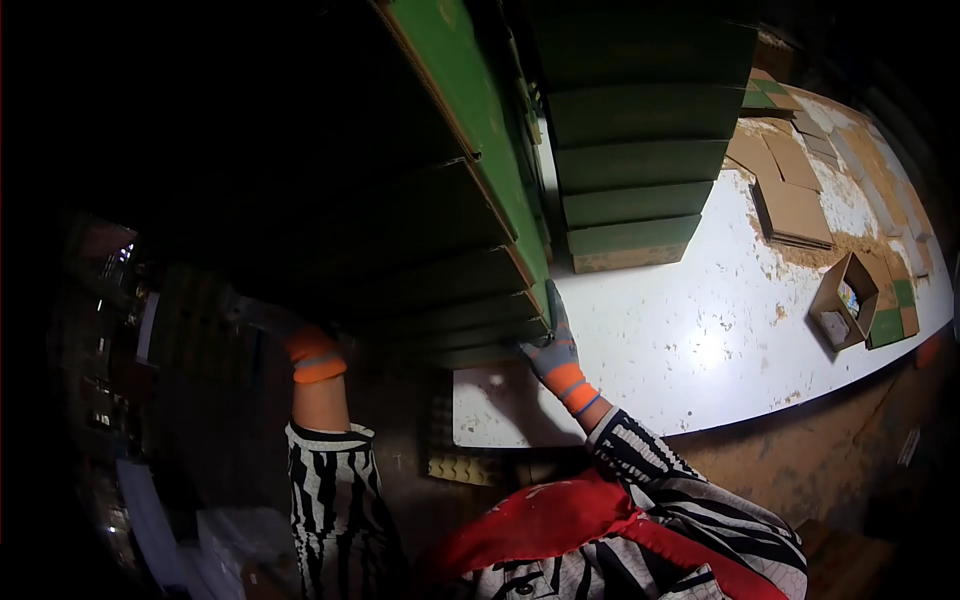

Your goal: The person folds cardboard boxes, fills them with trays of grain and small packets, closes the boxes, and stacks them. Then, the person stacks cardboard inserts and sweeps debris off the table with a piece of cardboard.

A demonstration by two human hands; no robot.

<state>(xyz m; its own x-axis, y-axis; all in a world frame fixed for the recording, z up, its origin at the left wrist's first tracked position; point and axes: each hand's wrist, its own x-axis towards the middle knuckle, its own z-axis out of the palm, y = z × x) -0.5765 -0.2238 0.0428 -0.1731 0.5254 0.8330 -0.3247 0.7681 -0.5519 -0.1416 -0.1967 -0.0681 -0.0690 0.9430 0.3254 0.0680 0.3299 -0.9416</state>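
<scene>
A tall stack of green cardboard boxes (515, 205) looms in front of me, its near side in deep shadow and its base past the table's left end. My right hand (556, 345), in a grey glove with an orange cuff, grips the bottom right corner, thumb up along the side. At the stack's dark lower left edge, my left hand (272, 318), gloved the same way, supports it; shadow hides most of its fingers. Just right of this stack, a second stack of green boxes (635, 215) stands on the white table.
The white table (650, 340) carries flat cardboard pieces (790, 205), sawdust-like debris and a small open box (848, 300) at its right. Below its left end lies a yellowish moulded tray (465, 468). Dim shelving or crates stand at the far left.
</scene>
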